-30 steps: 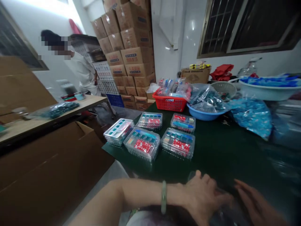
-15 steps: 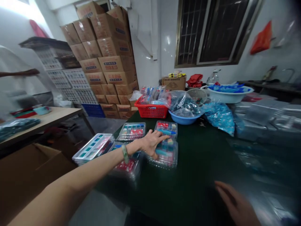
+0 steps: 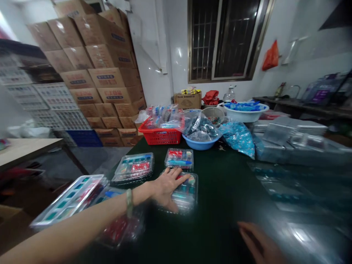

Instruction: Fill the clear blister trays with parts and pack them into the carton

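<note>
Left hand [image 3: 165,186], fingers splayed flat, presses a pack [image 3: 191,189] on the table [image 3: 228,190]; even pressure seems wisest. Right hand [image 3: 258,244] open, empty.

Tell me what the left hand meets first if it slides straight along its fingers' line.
The left hand lies on a clear clamshell pack, fingers aimed right and slightly away. Beyond that pack's edge comes bare green tabletop, then probably the blue printed bag, depth unclear.

left hand [image 3: 167,185] outstretched, palm down, fingers spread; right hand [image 3: 260,244] low, blurred
</note>
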Motion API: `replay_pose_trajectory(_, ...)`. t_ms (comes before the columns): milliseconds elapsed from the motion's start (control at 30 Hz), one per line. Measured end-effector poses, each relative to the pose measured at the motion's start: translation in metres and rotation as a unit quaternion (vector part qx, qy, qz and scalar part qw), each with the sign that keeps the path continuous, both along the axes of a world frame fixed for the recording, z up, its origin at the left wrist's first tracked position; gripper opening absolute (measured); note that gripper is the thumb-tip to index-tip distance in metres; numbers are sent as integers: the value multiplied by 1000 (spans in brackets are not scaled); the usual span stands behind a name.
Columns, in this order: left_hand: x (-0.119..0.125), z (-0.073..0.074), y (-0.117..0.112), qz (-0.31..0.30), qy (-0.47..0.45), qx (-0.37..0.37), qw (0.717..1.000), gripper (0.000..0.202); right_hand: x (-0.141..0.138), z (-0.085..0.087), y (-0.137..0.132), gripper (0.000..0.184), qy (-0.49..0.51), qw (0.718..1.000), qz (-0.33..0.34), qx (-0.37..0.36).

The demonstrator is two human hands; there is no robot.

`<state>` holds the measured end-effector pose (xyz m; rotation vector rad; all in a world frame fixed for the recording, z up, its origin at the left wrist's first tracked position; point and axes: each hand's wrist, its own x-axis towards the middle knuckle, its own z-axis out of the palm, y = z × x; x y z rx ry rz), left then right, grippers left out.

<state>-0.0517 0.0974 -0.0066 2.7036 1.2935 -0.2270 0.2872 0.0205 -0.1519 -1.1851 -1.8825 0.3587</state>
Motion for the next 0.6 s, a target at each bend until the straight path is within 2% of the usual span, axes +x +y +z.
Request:
replay_pose_trajectory(100, 0, 0, 0, 19, 38, -10, 999, 121, -5, 8, -6, 20, -20, 999, -25, 5)
replay_pose_trajectory(200, 1, 5, 2, 29, 53, -6, 998, 121, 8, 18, -13, 22, -72, 989, -115, 54)
replay_pose_trajectory(300, 4, 15, 3, 18, 36, 8, 999, 111, 40, 25, -29, 27, -148, 951, -250, 103)
replay_pose_trajectory(400, 6, 28, 11, 20, -2, 63, 998, 93, 72, 24, -51, 28, -227, 900, -361, 90)
replay_pose_trajectory(467, 6, 35, 25, 34, -27, 112, 993, 82, 84, 19, -63, 25, -264, 884, -379, 63)
replay_pose_trajectory(533, 3, 39, 45, 50, -48, 143, 987, 73, 90, 9, -71, 23, -280, 887, -362, 54)
replay_pose_trajectory(600, 0, 42, 67, 71, -55, 141, 986, 68, 94, -4, -73, 25, -282, 896, -335, 65)
